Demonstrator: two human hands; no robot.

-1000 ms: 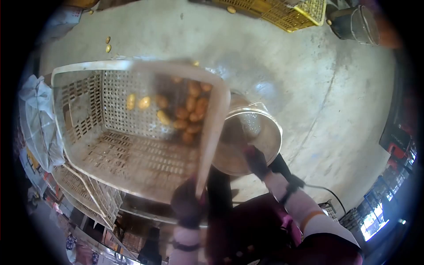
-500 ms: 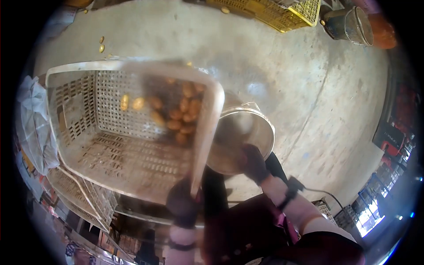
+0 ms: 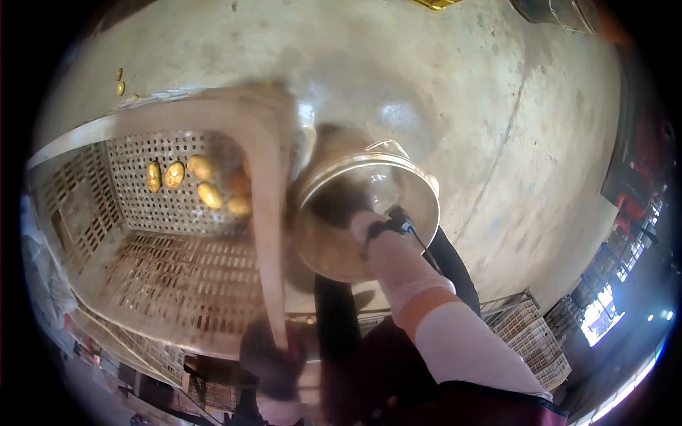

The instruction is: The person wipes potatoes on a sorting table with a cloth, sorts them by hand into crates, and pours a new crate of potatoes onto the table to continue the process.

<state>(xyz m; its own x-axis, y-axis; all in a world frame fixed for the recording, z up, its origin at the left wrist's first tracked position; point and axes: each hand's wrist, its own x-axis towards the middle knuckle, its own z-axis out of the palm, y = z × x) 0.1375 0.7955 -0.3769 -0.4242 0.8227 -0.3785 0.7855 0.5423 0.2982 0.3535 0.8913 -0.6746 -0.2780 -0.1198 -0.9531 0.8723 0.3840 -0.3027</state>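
Observation:
My left hand, in a dark glove, grips the near right corner of a pale plastic crate, its fingers closed on the rim. Several yellowish potatoes lie against the perforated wall inside, some of them blurred or hidden behind the rim. Just right of the crate stands a round bucket between my legs. My right hand, also dark-gloved, reaches down into it; motion blur and shadow hide its fingers. A dark strap circles my right wrist.
A few potatoes lie on the concrete floor beyond the crate. At the top right stands another bucket, near the edge of a yellow crate. A pale slatted crate sits at the lower right.
My right hand has gone deeper into the bucket. The crate, with my left hand still on it, appears shifted left and lower, and fewer potatoes show inside. The view has tilted downward.

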